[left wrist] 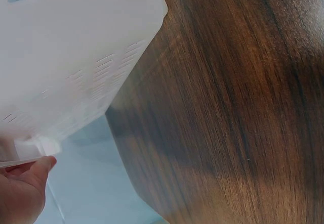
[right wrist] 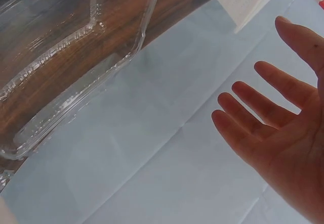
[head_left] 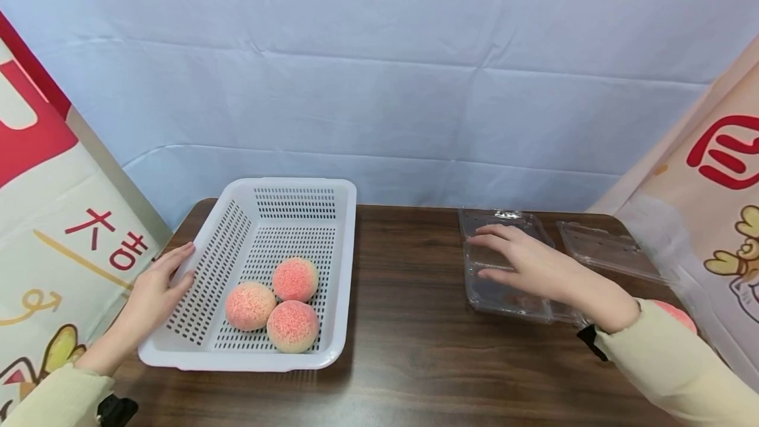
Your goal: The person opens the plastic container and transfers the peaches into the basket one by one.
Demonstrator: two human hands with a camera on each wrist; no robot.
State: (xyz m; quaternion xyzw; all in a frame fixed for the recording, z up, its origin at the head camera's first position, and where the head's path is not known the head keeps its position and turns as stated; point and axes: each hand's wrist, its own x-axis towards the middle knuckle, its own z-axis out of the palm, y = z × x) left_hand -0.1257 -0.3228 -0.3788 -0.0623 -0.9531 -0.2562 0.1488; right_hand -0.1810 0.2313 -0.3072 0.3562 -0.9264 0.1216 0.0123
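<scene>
My left hand (head_left: 155,292) holds the left rim of a white perforated plastic basket (head_left: 351,242); in the left wrist view its fingers (left wrist: 43,168) are at the rim. Inside the basket, near its front, are three round pink-and-cream peaches: one peach (head_left: 295,279) behind, a second peach (head_left: 250,306) at left and a third peach (head_left: 293,327) in front. Over a clear plastic box (head_left: 495,292) at the right, my right hand (head_left: 528,259) spreads its fingers with nothing in them. The right wrist view shows this palm facing the camera, apart from the box (right wrist: 136,47).
Further right lies another clear plastic piece (head_left: 611,249). A pink round thing (head_left: 676,315) shows partly behind the right sleeve. The brown wooden table (head_left: 409,282) ends at a pale blue cloth (head_left: 379,84). Printed hangings flank the left (head_left: 89,229) and right sides.
</scene>
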